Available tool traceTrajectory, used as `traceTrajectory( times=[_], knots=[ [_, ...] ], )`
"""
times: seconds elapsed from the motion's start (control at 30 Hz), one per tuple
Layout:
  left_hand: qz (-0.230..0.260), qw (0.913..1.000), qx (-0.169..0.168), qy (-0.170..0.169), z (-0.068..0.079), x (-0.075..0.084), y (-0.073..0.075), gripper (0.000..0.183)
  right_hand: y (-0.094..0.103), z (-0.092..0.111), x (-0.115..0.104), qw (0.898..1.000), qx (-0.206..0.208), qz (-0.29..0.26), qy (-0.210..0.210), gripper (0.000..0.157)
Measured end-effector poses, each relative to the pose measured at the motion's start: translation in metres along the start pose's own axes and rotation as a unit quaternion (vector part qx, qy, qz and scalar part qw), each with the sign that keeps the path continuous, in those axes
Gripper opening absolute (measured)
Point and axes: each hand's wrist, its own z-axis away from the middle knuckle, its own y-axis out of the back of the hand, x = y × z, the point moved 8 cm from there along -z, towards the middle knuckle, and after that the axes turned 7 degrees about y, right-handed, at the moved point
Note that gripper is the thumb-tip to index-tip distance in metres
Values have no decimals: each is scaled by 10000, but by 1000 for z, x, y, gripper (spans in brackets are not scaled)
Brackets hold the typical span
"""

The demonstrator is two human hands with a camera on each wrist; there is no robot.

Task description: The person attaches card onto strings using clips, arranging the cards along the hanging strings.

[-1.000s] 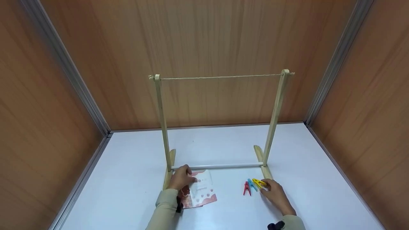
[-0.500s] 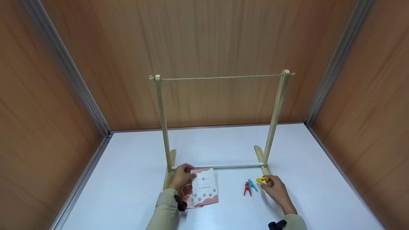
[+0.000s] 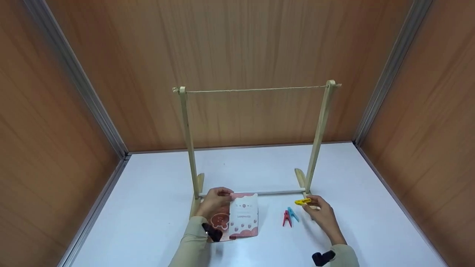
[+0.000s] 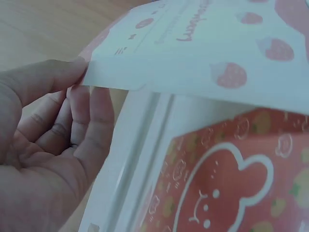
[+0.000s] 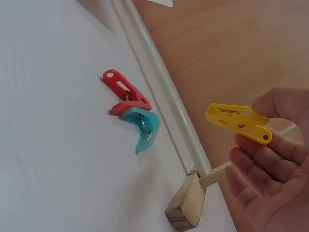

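Note:
My left hand (image 3: 215, 202) pinches a white and pink strawberry-print card (image 3: 243, 218) by its upper left corner. In the left wrist view that card (image 4: 193, 53) is tilted up off a reddish card with a bear outline (image 4: 227, 188), which lies beneath it. Between thumb and fingertips, my right hand (image 3: 323, 215) grips a yellow clothespin (image 5: 239, 123) by its handle ends, raised above the table. A red clothespin (image 5: 126, 94) and a light blue clothespin (image 5: 142, 126) lie close together on the table, left of the right hand.
A wooden frame with two posts (image 3: 319, 137) stands behind the hands. A string (image 3: 256, 89) is tied between the post tops, and a white rod (image 3: 278, 192) joins their bases. Wood-grain panels (image 3: 241, 44) enclose the white table (image 3: 148, 207) at the back and sides.
The strawberry card has been lifted and shifted right, uncovering more of the bear card. My right hand has raised the yellow clothespin away from the red and blue ones, which stayed put.

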Motion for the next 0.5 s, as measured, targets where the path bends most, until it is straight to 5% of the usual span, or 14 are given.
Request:
traceTrajectory(
  times=[0.3,0.5],
  knots=[
    [302,9977,-423,-427,4,23,-16,23,5,-5,-11,9996,-4,-288,39,50],
    [448,9964,-329,-637,3,40,-24,20,7,-11,-22,9968,-11,-778,161,52]
  ],
)
